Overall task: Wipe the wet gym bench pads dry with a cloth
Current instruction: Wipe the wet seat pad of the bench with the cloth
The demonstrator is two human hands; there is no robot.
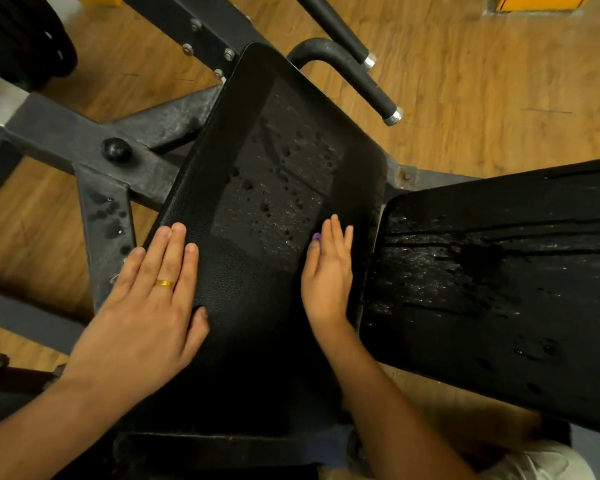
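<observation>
Two black pads fill the middle of the scene. The centre pad [284,150] runs from the near edge toward the far left, and water drops [267,202] bead on its far half. The right pad [499,271] sits just beside it to the right, streaked and spotted with water across its surface.

The left hand [146,306] lies palm down on the near left edge of the centre pad. Its grip is spread flat with straight fingers, and a gold ring [164,283] shows on one finger. The right hand [326,275] rests on the pad's near right side. Its grip is flat too, with the fingers straight and pressed together, pinching nothing.

A dark metal frame [84,140] stands to the left, a curved handle [361,77] lies far behind the pad, and a wooden floor [482,81] lies beneath.
</observation>
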